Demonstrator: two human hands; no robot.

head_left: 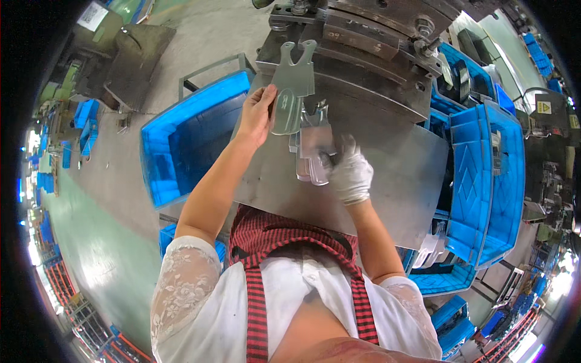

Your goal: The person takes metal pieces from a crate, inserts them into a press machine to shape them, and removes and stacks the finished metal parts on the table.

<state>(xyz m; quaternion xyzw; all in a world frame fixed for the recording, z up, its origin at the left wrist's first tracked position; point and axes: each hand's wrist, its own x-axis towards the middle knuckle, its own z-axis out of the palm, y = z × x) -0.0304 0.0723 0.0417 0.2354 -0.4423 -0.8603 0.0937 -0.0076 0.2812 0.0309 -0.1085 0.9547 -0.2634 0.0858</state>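
Note:
My bare left hand grips the left edge of a flat grey metal piece. This piece has a two-pronged fork at its far end and a rounded near end with a raised oval. Its forked end reaches up to the edge of the press block. Just right of it, several similar metal pieces lie overlapping on the steel table. My right hand, in a white glove, is beside their right edge. Its fingers are smeared by motion, so whether they hold a piece cannot be made out.
A heavy dark press die with bolts stands at the table's far side. To the left is a blue bin. Blue bins stand along the right, one with metal parts near the table's corner.

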